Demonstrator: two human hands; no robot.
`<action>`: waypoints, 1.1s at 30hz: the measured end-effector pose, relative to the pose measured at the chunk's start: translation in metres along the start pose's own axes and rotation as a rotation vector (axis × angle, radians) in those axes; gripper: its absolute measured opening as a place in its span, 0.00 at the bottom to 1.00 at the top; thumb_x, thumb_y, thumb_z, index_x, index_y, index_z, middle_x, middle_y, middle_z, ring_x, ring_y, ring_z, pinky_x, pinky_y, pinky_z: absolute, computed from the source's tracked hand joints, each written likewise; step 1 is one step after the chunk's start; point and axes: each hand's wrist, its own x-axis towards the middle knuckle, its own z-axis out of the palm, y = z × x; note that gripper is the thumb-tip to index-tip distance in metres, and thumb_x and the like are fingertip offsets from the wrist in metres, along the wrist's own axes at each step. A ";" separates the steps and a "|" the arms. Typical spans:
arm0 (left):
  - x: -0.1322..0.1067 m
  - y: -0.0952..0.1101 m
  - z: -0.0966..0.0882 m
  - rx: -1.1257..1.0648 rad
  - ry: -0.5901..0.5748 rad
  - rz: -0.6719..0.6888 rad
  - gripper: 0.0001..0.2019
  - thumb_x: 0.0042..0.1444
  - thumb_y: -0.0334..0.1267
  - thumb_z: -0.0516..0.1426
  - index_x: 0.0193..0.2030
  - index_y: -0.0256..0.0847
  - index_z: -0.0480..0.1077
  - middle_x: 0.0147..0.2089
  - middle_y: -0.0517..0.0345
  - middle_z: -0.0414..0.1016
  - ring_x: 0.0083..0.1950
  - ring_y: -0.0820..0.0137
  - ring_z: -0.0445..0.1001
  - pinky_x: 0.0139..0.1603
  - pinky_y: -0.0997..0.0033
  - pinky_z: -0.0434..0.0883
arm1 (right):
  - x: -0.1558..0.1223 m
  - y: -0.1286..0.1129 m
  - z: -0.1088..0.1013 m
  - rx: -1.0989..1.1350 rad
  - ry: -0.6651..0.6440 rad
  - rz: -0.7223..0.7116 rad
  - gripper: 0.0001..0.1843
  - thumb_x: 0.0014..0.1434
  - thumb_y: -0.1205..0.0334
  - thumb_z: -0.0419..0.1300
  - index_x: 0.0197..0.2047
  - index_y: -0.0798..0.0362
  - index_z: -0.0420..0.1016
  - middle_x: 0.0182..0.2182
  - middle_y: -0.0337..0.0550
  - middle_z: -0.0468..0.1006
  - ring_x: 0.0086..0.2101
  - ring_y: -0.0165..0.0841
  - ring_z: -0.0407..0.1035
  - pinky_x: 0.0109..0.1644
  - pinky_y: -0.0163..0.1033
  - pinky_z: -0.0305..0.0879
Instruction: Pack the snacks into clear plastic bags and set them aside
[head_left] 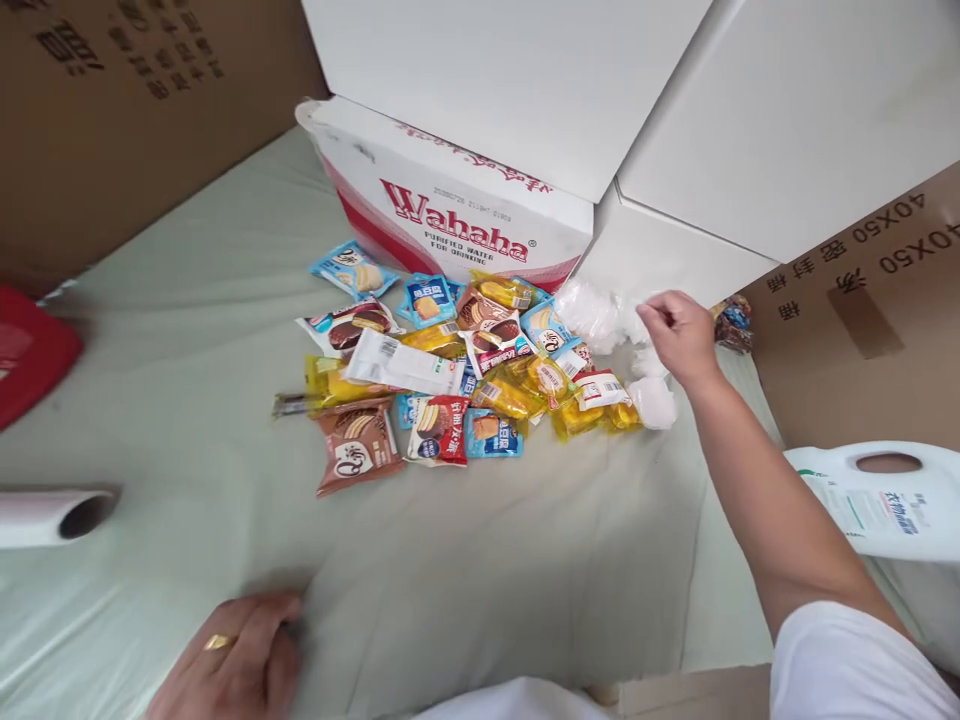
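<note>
My right hand [681, 335] reaches in from the right, thumb and fingertips pinched together beside white, crumpled clear-plastic bundles [589, 312]. Whatever lies between those fingertips, if anything, is too small to make out. A round white bundle [654, 402] sits just below this hand. My left hand [236, 650], with a gold ring, rests curled on the green cloth at lower left; nothing shows in it. Between the hands lies a heap of wrapped snacks: a brown cake packet [358, 445], a red-and-white pie packet [437, 430], blue packets [493, 433] and yellow packets [510, 395].
Behind the heap stands a red-and-white Wahaha carton [457, 215], with white panels [495, 80] above. Brown cardboard boxes [150, 130] flank both sides. A paper roll [45, 518] and a red object [34, 350] lie left; a white detergent bottle [885, 505] lies right.
</note>
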 end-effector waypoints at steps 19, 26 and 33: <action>0.010 0.008 -0.006 0.042 0.073 0.238 0.11 0.55 0.23 0.50 0.36 0.45 0.66 0.33 0.59 0.75 0.33 0.65 0.75 0.39 0.67 0.71 | 0.006 -0.017 0.012 -0.104 0.076 0.262 0.07 0.58 0.58 0.58 0.30 0.51 0.70 0.30 0.40 0.76 0.31 0.34 0.67 0.43 0.41 0.64; 0.010 0.023 -0.020 -0.243 0.098 0.164 0.13 0.58 0.22 0.49 0.33 0.44 0.67 0.32 0.61 0.75 0.31 0.72 0.74 0.33 0.73 0.69 | -0.041 -0.077 -0.002 0.926 0.063 0.543 0.15 0.44 0.63 0.67 0.24 0.50 0.60 0.24 0.34 0.68 0.22 0.25 0.55 0.23 0.31 0.51; 0.064 0.096 -0.009 -0.729 -0.203 0.205 0.08 0.67 0.32 0.50 0.41 0.42 0.70 0.40 0.55 0.74 0.39 0.71 0.73 0.39 0.72 0.72 | -0.175 -0.133 0.023 1.562 -0.240 0.891 0.17 0.45 0.62 0.74 0.32 0.49 0.68 0.21 0.29 0.61 0.18 0.21 0.48 0.16 0.24 0.49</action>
